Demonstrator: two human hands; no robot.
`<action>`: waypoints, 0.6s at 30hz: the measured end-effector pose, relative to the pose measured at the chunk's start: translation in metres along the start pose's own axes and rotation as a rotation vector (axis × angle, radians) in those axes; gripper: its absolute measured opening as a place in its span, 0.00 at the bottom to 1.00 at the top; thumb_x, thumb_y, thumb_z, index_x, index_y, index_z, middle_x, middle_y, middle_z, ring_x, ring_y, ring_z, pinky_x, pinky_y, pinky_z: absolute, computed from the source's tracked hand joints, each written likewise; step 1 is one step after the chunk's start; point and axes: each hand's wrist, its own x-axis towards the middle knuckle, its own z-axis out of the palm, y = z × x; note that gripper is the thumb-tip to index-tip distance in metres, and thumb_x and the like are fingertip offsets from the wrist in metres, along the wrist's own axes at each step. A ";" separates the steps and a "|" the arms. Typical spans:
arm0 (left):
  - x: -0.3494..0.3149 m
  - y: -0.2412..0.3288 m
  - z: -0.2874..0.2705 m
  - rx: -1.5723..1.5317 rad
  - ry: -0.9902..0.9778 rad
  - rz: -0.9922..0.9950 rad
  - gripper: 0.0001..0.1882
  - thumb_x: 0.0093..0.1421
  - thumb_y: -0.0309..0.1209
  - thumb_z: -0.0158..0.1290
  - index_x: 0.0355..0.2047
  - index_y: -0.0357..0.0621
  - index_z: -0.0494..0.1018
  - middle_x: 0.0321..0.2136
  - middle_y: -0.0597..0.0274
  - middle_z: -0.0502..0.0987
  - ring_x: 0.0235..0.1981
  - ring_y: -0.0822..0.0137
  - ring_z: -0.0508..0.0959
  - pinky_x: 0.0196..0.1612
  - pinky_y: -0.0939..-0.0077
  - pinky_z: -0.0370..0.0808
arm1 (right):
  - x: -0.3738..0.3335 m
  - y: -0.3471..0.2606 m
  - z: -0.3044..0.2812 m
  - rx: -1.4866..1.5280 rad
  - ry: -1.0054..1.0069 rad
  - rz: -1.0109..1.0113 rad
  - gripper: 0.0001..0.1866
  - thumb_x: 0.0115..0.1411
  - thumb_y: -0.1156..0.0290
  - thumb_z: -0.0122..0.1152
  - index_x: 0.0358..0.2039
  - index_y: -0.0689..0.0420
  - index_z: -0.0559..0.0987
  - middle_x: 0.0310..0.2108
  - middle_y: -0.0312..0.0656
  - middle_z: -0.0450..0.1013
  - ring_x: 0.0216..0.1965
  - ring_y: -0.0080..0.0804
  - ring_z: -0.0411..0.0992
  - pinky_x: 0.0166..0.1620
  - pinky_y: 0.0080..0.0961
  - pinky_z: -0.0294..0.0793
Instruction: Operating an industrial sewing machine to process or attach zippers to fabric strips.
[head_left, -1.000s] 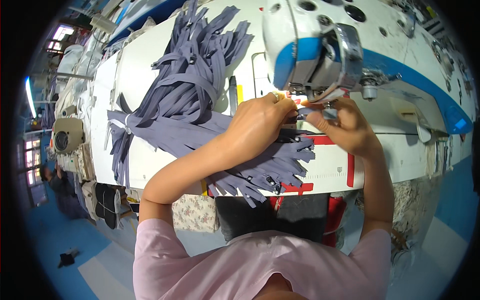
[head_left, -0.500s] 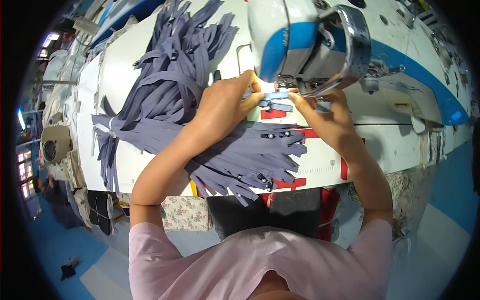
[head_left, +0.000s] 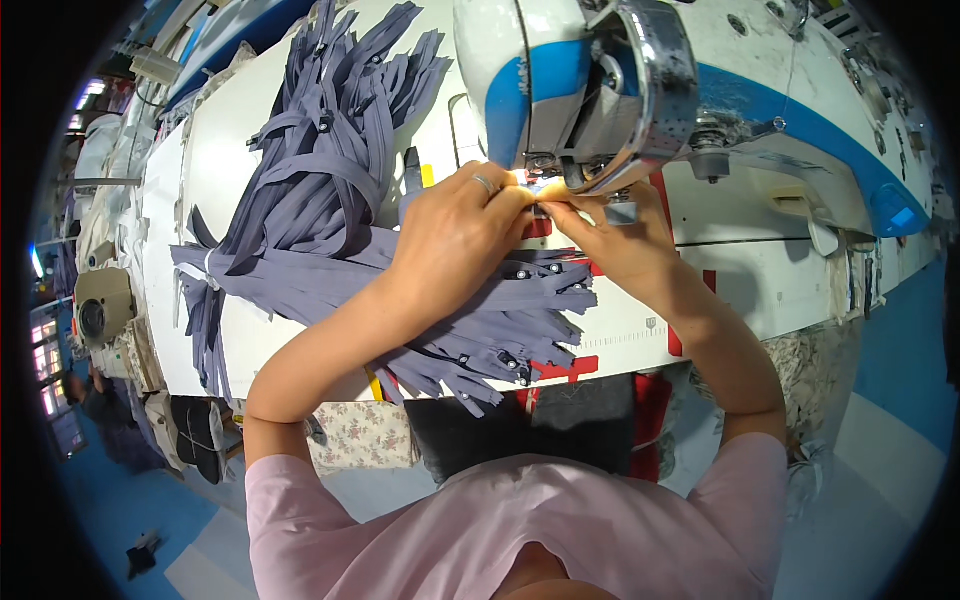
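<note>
Under the head of a white and blue sewing machine [head_left: 570,95], both my hands pinch the end of a grey-blue zipper [head_left: 543,184]. Fingers cover most of it, and bright light washes out the rest. My left hand [head_left: 455,230], a ring on one finger, is closed on its left side. Close against it, my right hand [head_left: 625,240] is closed too, thumb and fingertips on the right side. Left of and below my left hand lies a heap of purple-grey zippers [head_left: 330,165] with dark sliders, one bundle tied with a white band [head_left: 208,265].
The white machine table [head_left: 760,290] carries red tape marks [head_left: 568,370] and a printed ruler strip near its front edge. A shiny metal guard [head_left: 665,90] curves beside the needle area. Below the edge lies a floral cloth [head_left: 365,435].
My hands have come together at the needle area, hiding the zipper that showed between them. My left hand has turned to show more of its back. The whole view has shifted slightly.
</note>
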 end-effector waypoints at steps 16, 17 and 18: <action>0.005 -0.012 0.013 0.031 -0.033 -0.185 0.10 0.52 0.32 0.65 0.32 0.42 0.77 0.32 0.55 0.77 0.29 0.54 0.80 0.29 0.60 0.76 | -0.007 0.019 0.024 -0.135 0.105 -0.062 0.10 0.55 0.72 0.73 0.36 0.59 0.81 0.34 0.45 0.77 0.32 0.48 0.78 0.34 0.40 0.78; 0.005 -0.012 0.013 0.023 -0.039 -0.198 0.11 0.52 0.33 0.66 0.32 0.41 0.77 0.32 0.55 0.77 0.30 0.54 0.80 0.29 0.59 0.76 | -0.009 0.022 0.028 -0.156 0.113 -0.075 0.10 0.55 0.71 0.73 0.35 0.59 0.81 0.34 0.45 0.77 0.32 0.48 0.78 0.35 0.40 0.78; 0.005 -0.012 0.014 -0.003 -0.033 -0.225 0.11 0.52 0.32 0.65 0.32 0.41 0.77 0.33 0.55 0.77 0.30 0.53 0.80 0.30 0.59 0.76 | -0.013 0.024 0.029 -0.156 0.119 -0.080 0.09 0.55 0.71 0.72 0.35 0.58 0.81 0.34 0.45 0.77 0.34 0.48 0.77 0.35 0.41 0.78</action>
